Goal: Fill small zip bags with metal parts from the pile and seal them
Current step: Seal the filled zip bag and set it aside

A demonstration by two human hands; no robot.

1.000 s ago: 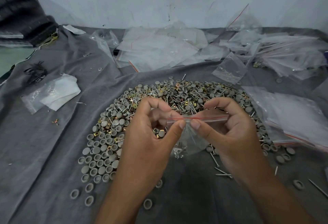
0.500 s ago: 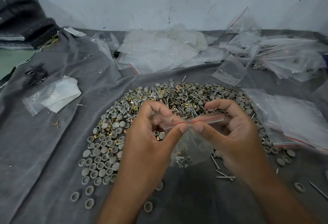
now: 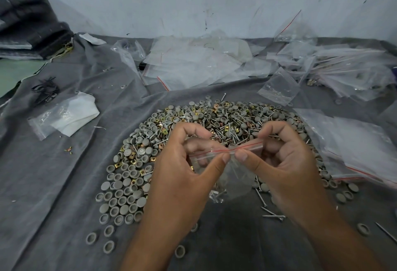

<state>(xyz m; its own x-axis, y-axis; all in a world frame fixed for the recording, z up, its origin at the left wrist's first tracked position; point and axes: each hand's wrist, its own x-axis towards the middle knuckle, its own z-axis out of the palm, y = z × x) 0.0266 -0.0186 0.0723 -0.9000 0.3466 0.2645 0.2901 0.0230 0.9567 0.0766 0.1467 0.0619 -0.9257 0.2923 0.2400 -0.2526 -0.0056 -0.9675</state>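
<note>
On the grey cloth (image 3: 53,184) by the pile (image 3: 214,124), our left hand (image 3: 184,176) and right hand (image 3: 285,163) still pinch the bag (image 3: 234,171), now lifted slightly, its strip tilted, so we judge sealing nearly done

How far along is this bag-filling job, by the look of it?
Done: bags with parts inside lie at the far right. In hand: the left hand and right hand pinch the red-lined zip strip of a small bag that already holds some nails, apparently sealing it. Left: a big pile of caps, nails and clips remains, with empty bags waiting beside it.
</note>
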